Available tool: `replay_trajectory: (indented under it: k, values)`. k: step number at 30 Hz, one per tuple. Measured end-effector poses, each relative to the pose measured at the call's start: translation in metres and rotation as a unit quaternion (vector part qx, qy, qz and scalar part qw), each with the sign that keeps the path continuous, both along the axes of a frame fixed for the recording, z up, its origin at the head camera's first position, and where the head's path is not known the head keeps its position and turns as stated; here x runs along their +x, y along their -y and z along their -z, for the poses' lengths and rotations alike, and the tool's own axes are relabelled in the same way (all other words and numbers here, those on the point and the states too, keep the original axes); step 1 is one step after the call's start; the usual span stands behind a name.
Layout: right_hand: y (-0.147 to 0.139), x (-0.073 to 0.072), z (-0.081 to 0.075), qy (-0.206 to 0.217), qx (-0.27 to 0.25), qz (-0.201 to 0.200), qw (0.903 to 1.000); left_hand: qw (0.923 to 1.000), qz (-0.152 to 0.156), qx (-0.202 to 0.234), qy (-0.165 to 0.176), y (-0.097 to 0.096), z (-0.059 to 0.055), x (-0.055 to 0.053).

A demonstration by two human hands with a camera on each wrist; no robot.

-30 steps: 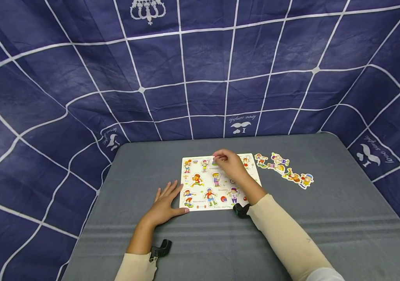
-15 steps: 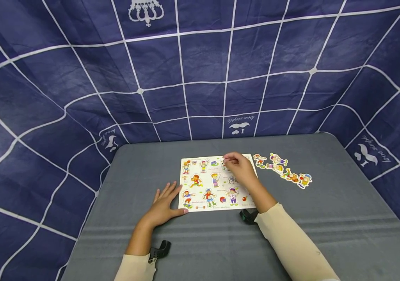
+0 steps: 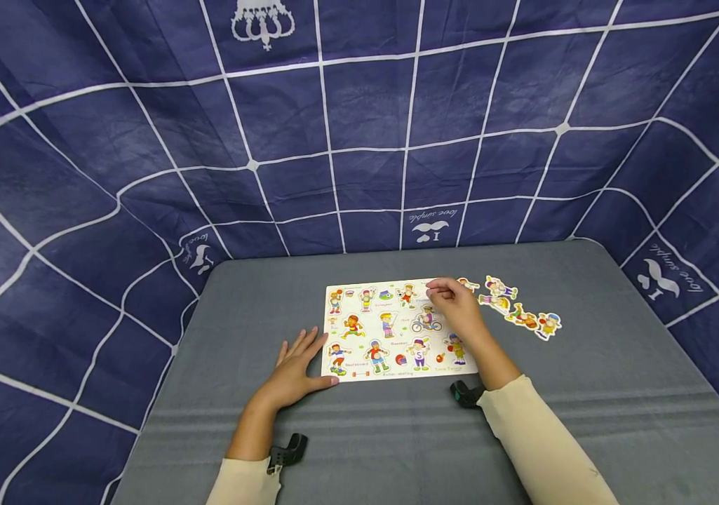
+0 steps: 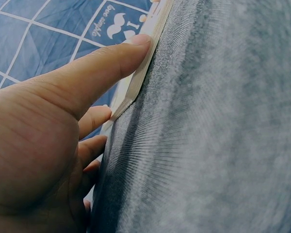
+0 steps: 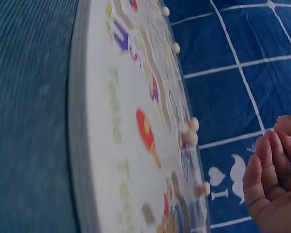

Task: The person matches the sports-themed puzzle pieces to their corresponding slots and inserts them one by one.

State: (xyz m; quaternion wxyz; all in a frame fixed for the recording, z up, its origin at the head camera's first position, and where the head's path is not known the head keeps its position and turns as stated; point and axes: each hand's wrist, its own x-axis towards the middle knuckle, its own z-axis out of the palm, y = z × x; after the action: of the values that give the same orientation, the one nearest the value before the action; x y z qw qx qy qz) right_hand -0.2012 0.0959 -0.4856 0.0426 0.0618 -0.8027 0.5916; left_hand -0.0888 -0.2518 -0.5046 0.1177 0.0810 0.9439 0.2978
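A white puzzle board (image 3: 391, 347) printed with sport figures lies in the middle of the grey table (image 3: 586, 400). My left hand (image 3: 299, 363) rests flat beside the board's left edge, and its thumb (image 4: 116, 56) touches the board's rim (image 4: 141, 73). My right hand (image 3: 454, 305) hovers over the board's far right corner. Its fingertips are pinched together, seemingly on a small puzzle piece that is mostly hidden. In the right wrist view the curled fingers (image 5: 274, 179) hang beside the board (image 5: 102, 121) with its small pegs (image 5: 190, 138).
Several loose figure pieces (image 3: 511, 305) lie on the table right of the board. A blue cloth with a white grid (image 3: 359, 119) closes in the table at the back and both sides. Black wrist mounts (image 3: 288, 449) sit on both sleeves.
My right hand has moved right along the board's far edge, from its top middle to its top right corner, fingers pinched throughout. The left hand has stayed put.
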Motion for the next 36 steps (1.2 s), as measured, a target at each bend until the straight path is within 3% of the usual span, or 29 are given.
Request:
replay_trajectory:
  k: [21, 36]
  values:
    - [-0.053, 0.0, 0.011, -0.001, 0.04, 0.056, 0.9977, 1.0, 0.0, 0.004, -0.002, -0.002, -0.003, 0.0]
    - [-0.089, 0.001, 0.015, 0.0, 0.068, 0.07, 0.9953, 0.9999, 0.0, 0.01, -0.003, 0.0, -0.002, 0.002]
